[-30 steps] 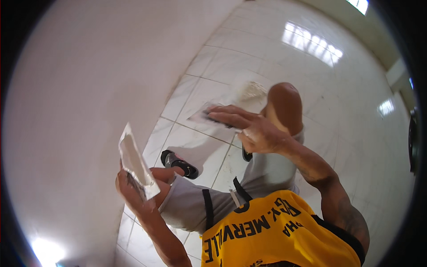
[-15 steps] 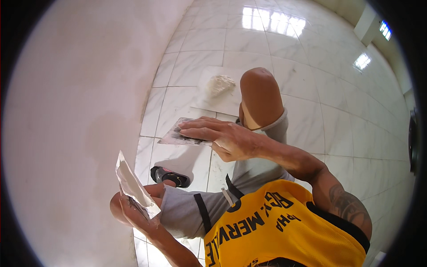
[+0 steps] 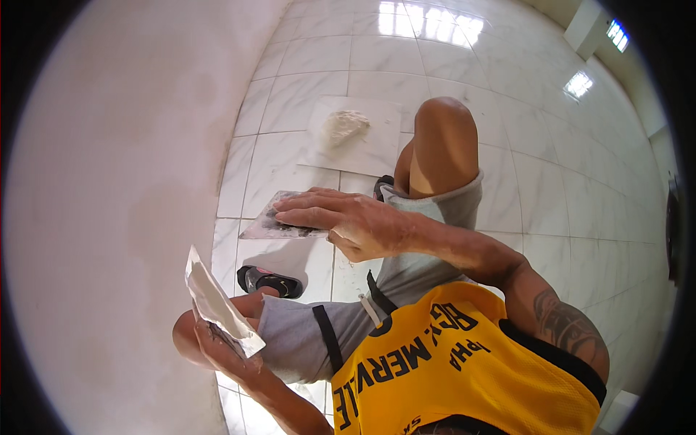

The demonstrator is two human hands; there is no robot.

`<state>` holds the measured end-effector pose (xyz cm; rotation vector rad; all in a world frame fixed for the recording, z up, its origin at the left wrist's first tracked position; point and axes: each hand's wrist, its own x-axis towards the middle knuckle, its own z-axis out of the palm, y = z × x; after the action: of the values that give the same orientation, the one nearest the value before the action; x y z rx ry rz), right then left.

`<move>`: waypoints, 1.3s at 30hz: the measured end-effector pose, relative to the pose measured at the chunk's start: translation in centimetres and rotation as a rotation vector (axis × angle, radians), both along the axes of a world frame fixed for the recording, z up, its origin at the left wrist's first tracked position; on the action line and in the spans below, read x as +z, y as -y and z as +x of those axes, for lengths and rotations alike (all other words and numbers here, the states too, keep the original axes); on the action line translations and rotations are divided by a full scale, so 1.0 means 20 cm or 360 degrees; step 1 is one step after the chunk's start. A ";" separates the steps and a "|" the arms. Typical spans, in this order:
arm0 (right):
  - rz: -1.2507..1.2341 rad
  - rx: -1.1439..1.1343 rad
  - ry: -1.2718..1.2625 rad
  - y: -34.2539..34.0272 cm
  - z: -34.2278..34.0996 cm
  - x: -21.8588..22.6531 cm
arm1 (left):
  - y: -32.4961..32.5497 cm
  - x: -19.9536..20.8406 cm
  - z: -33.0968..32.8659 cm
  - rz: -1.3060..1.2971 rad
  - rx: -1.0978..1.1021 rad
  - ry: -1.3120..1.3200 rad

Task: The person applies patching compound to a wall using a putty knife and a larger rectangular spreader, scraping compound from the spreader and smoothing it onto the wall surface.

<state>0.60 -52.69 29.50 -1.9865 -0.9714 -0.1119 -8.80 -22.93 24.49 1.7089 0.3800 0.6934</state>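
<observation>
My left hand (image 3: pixel 230 355), low at the left by my bent knee, holds a flat putty scraper (image 3: pixel 211 290) from beneath. A white layer of putty lies along its blade, which is tilted up toward the wall. My right hand (image 3: pixel 366 225) grips a second flat scraper (image 3: pixel 257 229), with fingers stretched over its dark-smudged face and thumb underneath. That blade points left, above the floor and apart from the wall. Beyond it, a mound of white putty (image 3: pixel 344 127) sits on a pale flat board (image 3: pixel 388 150).
A smooth whitish wall (image 3: pixel 123 188) with faint damp-looking patches rises along the left. White marbled tiles (image 3: pixel 551 196) cover the floor. My sandalled foot (image 3: pixel 270 281) is between the two scrapers, and my other knee (image 3: pixel 448 138) is raised at the right of the board.
The view has shifted slightly, so the board and putty appear farther left and higher. My right hand and its scraper sit a little farther left; both grips are unchanged.
</observation>
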 end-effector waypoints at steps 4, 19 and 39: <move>-0.0025 -0.0054 -0.0014 -0.01 -0.02 -0.01 | 0.00 -0.02 0.02 -0.0040 -0.0091 0.0018; -0.0055 -0.0007 0.0028 -0.11 -0.08 -0.07 | 0.00 -0.07 -0.04 0.0457 -0.0597 0.0179; -0.0115 -0.0227 0.0131 0.04 -0.17 -0.05 | 0.20 0.04 0.11 -0.1451 -0.0476 -0.0120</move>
<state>-2.73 -53.39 28.42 -2.1315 -0.8958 -0.2428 -6.63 -26.95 25.33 0.8891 0.3977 0.1690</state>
